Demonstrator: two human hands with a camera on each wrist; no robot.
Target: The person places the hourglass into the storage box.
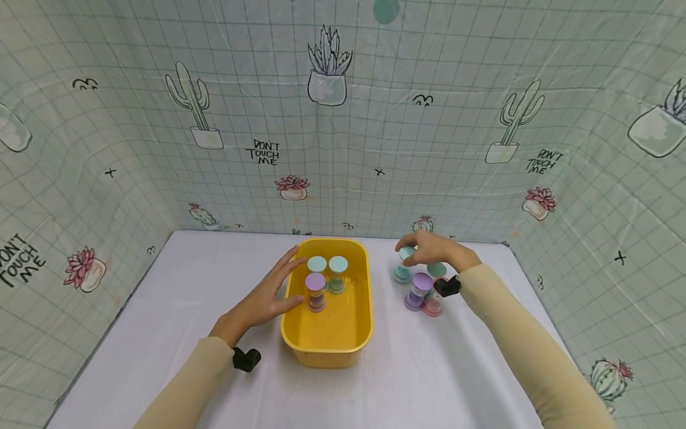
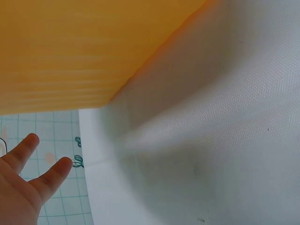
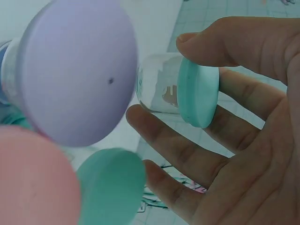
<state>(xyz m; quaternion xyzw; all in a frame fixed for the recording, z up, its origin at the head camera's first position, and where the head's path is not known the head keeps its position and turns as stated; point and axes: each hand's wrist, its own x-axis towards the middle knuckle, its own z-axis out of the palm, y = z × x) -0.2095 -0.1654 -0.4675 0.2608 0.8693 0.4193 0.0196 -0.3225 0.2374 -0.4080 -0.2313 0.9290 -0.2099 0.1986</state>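
Nearest us, our left hand [image 1: 261, 301] lies flat, fingers straight, against the yellow plastic tub [image 1: 328, 345]; far right, our right hand [image 1: 434, 250] grasps a teal-capped glass sand timer [image 3: 183, 93].

A yellow tub [image 1: 328, 345] sits at centre on a white table [image 1: 177, 310]. Timers carry mint [image 1: 338, 264], pale blue [image 1: 317, 264], purple [image 1: 315, 281] and pink [image 1: 432, 308] caps. Mint-green checked sheets with cactus prints [image 1: 187, 95] fill the upper frame.

White table [image 1: 161, 333] w/ mint grid backdrop [image 1: 461, 179] on 3 sides (cactus prints, "DON'T TOUCH ME").
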